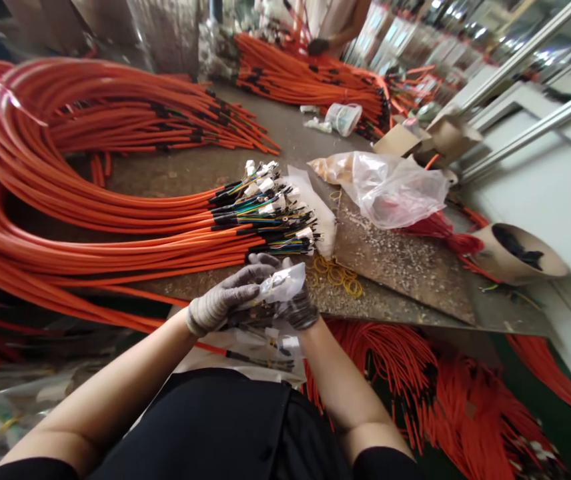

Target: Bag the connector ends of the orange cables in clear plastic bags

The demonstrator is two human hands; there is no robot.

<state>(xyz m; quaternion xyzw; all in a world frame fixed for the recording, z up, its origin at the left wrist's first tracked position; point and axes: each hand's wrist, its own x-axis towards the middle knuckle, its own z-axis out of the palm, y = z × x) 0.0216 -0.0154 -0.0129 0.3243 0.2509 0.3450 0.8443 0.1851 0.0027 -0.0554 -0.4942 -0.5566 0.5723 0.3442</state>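
Note:
Both of my hands wear grey work gloves and meet at the bench's front edge. My left hand (pixel 233 290) is closed on a small clear plastic bag (pixel 284 283), with thumb and fingers at its left side. Around the bag's right side, my right hand (pixel 295 308) is also closed, its fingers partly hidden behind the plastic. Dark wire ends seem to sit inside the bag. Just beyond my hands lie orange cables (pixel 165 253) in a thick looped bundle, their ends carrying black sleeves, thin coloured wires and white connectors (pixel 267 185).
Yellow rubber bands (pixel 338 275) lie right of my hands, near a board (pixel 395 260) strewn with small bits. A large plastic bag (pixel 378 187), a cardboard tube (pixel 520 250) and a plastic cup (pixel 344 119) stand farther off. More orange cables (pixel 380 353) hang below. A co-worker (pixel 338 27) stands across the bench.

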